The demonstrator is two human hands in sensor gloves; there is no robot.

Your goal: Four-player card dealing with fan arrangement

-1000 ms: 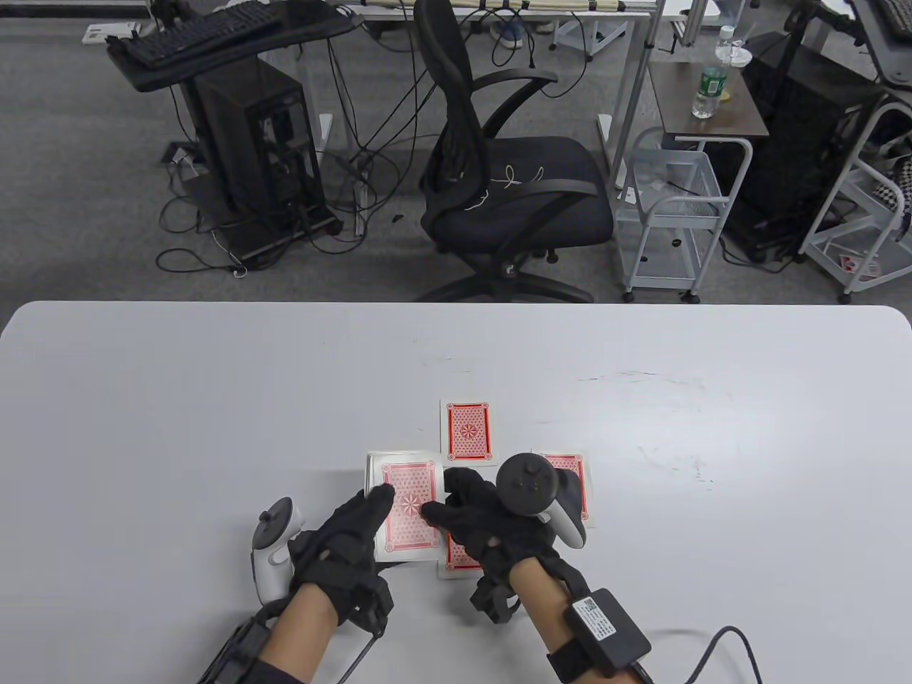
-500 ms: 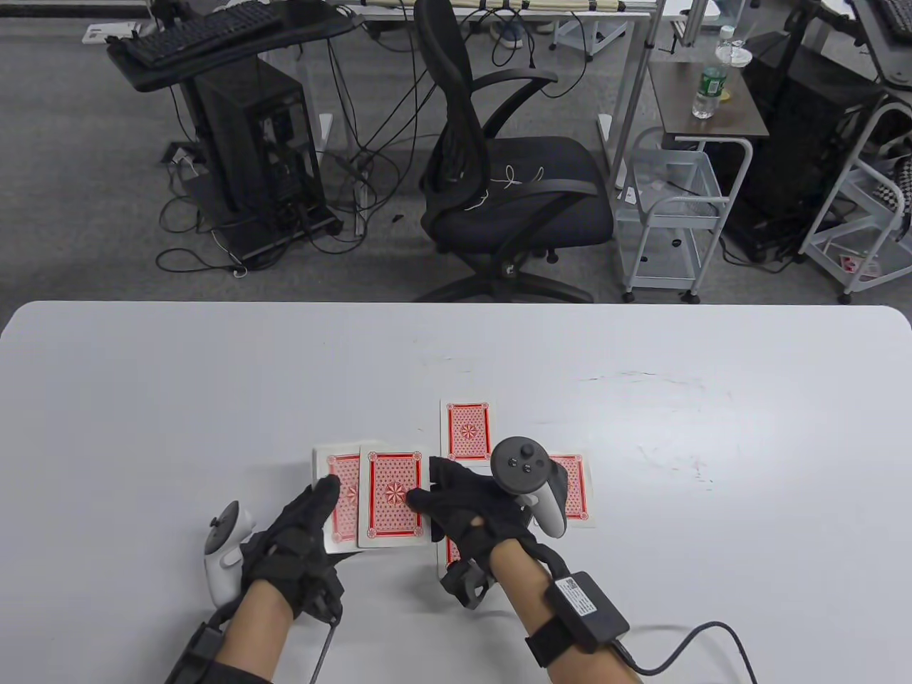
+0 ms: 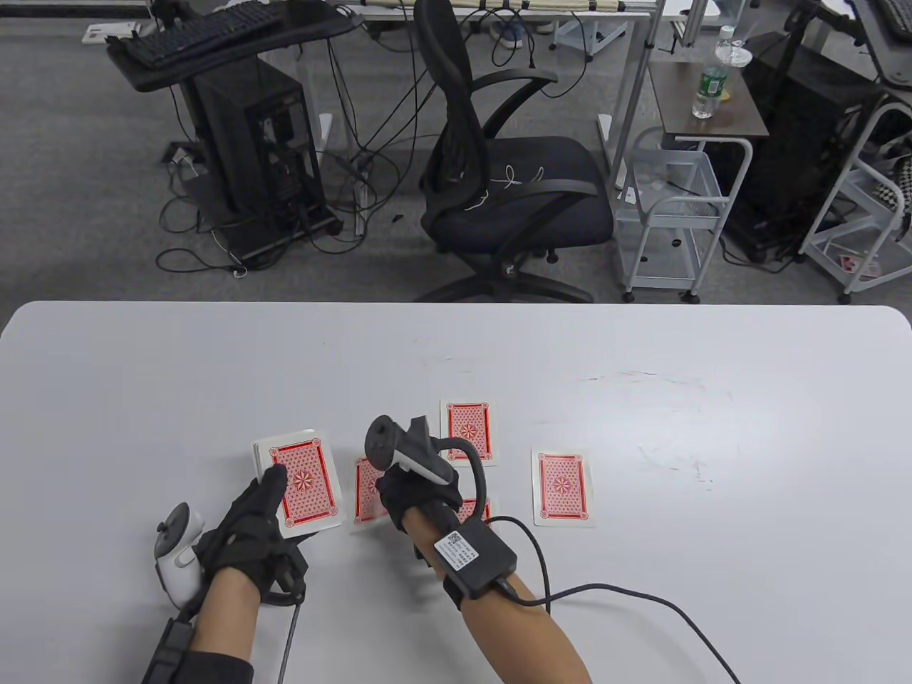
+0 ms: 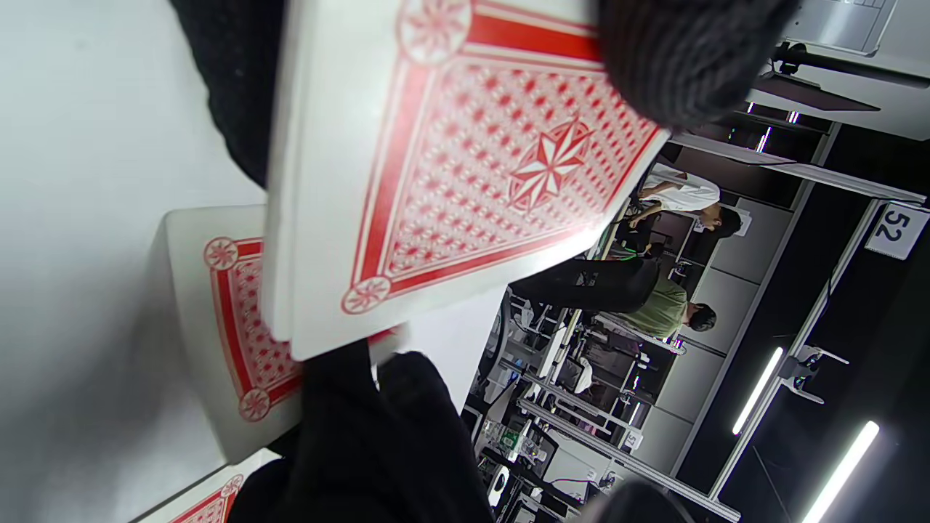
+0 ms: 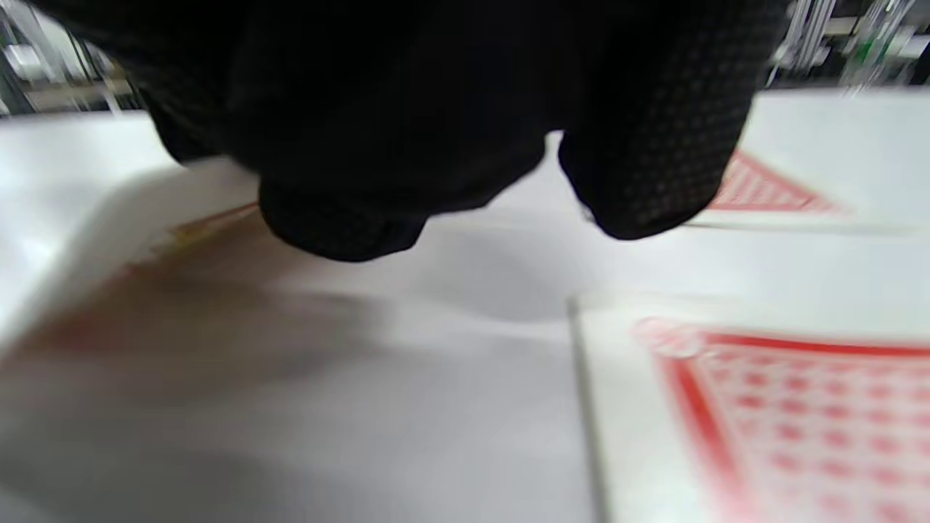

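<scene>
Left grip [image 3: 246,524] palm-up under deck [image 3: 299,481]

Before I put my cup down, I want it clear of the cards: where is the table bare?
Bare: the table's far half beyond the top card, and right of the right card. Crowded: near centre, around the deck, left hand and right hand.
</scene>
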